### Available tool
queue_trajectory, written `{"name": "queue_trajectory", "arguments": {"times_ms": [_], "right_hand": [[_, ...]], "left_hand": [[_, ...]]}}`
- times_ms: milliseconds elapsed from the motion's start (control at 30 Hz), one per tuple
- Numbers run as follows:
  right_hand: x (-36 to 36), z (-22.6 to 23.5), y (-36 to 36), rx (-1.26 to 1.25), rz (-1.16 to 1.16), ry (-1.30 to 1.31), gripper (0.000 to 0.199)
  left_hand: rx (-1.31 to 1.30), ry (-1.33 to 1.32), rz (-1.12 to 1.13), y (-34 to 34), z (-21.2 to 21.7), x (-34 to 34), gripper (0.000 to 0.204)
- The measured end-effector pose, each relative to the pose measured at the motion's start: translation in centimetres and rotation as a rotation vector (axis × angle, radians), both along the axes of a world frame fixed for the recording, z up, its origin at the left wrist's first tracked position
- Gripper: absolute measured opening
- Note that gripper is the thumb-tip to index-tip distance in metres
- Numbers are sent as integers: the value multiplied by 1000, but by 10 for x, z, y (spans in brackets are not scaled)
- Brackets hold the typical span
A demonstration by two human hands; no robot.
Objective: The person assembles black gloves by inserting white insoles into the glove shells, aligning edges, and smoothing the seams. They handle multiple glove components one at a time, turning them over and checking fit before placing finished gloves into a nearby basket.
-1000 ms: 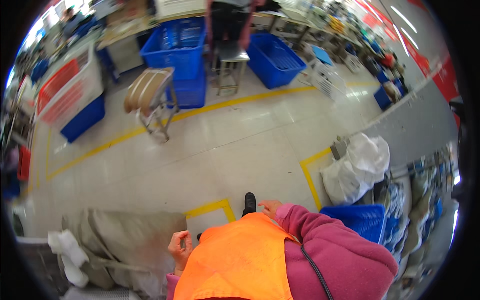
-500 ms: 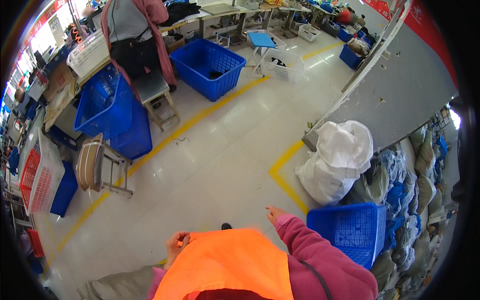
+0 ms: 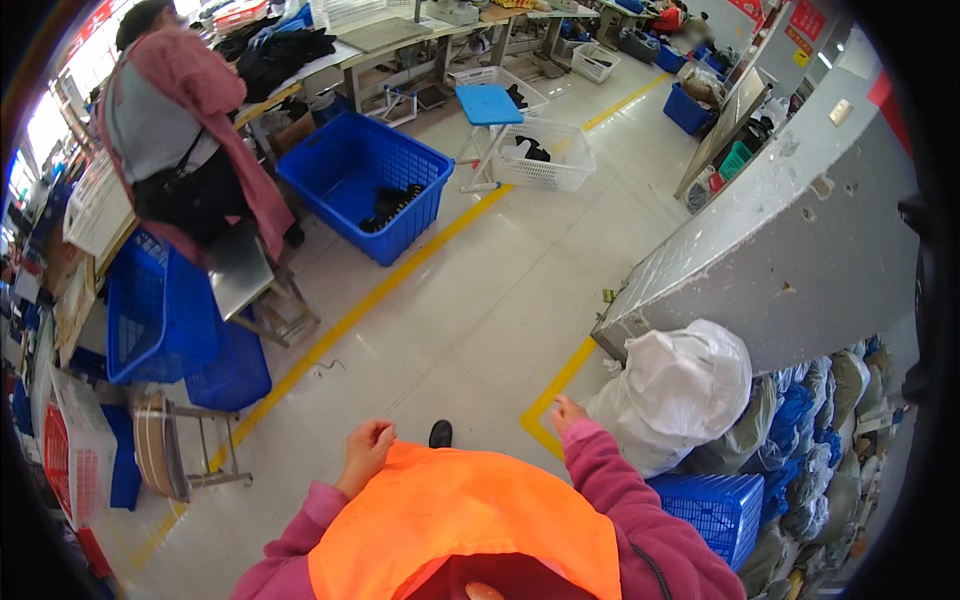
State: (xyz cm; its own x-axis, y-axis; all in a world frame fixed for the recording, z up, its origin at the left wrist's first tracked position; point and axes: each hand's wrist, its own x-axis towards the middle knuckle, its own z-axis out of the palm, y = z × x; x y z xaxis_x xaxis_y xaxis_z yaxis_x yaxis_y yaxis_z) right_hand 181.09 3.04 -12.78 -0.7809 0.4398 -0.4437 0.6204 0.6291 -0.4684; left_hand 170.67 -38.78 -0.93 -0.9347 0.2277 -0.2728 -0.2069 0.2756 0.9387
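My left hand [image 3: 368,456] is raised beside the left edge of the orange vest [image 3: 465,505] on my chest. Its fingers are curled together, and nothing shows in them. On the other side, my right hand [image 3: 571,413] hangs in the air over the floor, its fingers loosely bent and apart, holding nothing. Closest to it is a large white woven sack [image 3: 680,390], just to the right and not touched. A blue plastic crate [image 3: 715,510] stands below that sack, partly hidden by my right sleeve. The tip of my dark shoe [image 3: 440,433] shows between the hands.
A grey partition [image 3: 790,270] rises at right, with stuffed bags [image 3: 800,470] piled behind. To the left are a blue bin [image 3: 365,190], a metal stool [image 3: 240,280], a folded chair [image 3: 165,445] and a standing person [image 3: 180,130]. A blue stool [image 3: 488,104] and white basket [image 3: 545,155] stand ahead.
My view has moved forward and turned right; the bins and the person now sit further left. The left hand has come up and away from the vest. The right index finger is less extended.
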Motion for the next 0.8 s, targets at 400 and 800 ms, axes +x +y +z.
{"name": "queue_trajectory", "arguments": {"times_ms": [400, 800], "right_hand": [[-120, -11, 177, 17, -241, -355, 50], [-543, -21, 319, -103, -177, 185, 39]], "left_hand": [[108, -235, -150, 199, 14, -264, 14], [196, -326, -31, 344, -10, -509, 13]]}}
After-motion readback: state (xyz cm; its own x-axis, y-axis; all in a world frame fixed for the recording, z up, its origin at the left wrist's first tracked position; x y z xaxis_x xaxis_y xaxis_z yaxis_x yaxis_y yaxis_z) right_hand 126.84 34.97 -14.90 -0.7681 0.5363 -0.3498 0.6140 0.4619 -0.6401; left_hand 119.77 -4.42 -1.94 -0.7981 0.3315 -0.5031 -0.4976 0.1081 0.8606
